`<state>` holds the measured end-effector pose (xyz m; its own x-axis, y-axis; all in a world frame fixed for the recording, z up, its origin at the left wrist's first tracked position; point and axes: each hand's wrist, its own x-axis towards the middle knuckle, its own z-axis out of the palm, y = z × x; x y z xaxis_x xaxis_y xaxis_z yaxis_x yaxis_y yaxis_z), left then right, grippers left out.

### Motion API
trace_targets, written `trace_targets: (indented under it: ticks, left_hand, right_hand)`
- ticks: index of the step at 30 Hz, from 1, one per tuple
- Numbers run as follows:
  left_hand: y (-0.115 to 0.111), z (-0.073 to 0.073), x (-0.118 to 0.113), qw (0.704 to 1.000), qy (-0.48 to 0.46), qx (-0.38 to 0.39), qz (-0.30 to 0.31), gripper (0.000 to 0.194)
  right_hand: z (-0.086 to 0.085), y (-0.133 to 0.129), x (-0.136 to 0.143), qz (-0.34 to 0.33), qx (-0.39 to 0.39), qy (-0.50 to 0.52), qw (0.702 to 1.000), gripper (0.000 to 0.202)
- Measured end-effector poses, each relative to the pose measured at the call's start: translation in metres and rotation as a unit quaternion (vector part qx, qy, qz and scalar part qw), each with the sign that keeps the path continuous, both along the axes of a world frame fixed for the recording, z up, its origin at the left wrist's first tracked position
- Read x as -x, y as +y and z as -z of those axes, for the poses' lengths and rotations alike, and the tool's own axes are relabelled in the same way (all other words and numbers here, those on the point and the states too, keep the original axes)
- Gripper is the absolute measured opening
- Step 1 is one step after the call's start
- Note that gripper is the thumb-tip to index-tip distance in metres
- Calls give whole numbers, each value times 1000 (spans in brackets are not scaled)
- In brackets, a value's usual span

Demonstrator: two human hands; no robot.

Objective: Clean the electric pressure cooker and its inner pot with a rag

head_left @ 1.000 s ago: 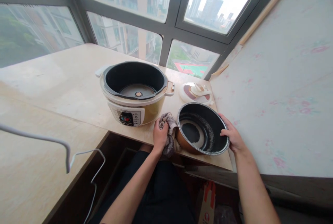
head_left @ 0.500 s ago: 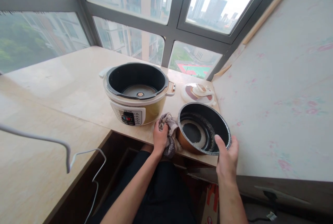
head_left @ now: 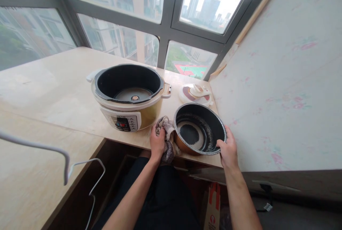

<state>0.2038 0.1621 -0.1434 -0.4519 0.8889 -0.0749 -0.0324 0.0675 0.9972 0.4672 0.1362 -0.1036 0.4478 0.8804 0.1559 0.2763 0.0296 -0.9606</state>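
Note:
A crumpled patterned cloth (head_left: 169, 141) is bunched in my left hand (head_left: 157, 141), pressed against the left side of the inner pot (head_left: 197, 129). That pot is dark inside and brownish outside, tilted a little toward me near the counter's front edge. My right hand (head_left: 228, 148) grips its right rim, the thumb over the edge and the fingers outside. To the left stands the pressure cooker body (head_left: 128, 98), lidless, its dark cavity showing a small round piece at the bottom and a control panel in front. The cooker lid (head_left: 196, 93) lies behind the pot.
A pale counter (head_left: 53, 80) runs along the windows, with a floral wall (head_left: 280, 91) close on the right. A white cable (head_left: 92, 160) hangs across the left front. Below the counter are a dark recess and a cardboard bag (head_left: 213, 208).
The view has shifted slightly, so everything sits further left. My right thumb, raised over the pot's inside before, now bends down onto the rim. The left hand keeps the cloth.

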Motion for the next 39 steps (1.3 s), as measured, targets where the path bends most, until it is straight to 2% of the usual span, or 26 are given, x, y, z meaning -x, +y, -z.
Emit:
trace_targets:
  ticks: [7,19,22,25,28,31,34,37,39]
  left_hand:
    - [1,0,-1,1000,-1,5,-2,37]
    - [1,3,-1,1000,10,2,-3,36]
    - [0,4,0,1000,18,-5,-1,39]
    - [-2,5,0,1000,22,-12,-2,39]
    - [-4,5,1,999,21,-24,3,37]
    - [-6,5,1,999,22,-24,7,39]
    - [-6,4,1,1000,25,-17,1,39]
    - [-7,4,1,1000,24,-13,1,39]
    - [-7,4,1,1000,21,-14,3,40]
  right_hand:
    - [-29,20,-17,-65,63,60,994,92]
    - [-43,70,-33,-183,130,158,962,89]
    - [-40,78,-30,-125,112,164,972,87]
    - [-34,71,-23,6,-5,172,985,72]
    - [-31,50,-12,98,-85,186,974,64]
    - [-29,20,5,111,-67,159,979,73]
    - [-21,-7,26,83,-18,69,994,82]
    - [-10,-24,47,96,7,-10,995,88]
    - [-5,-27,55,125,13,-28,992,90]
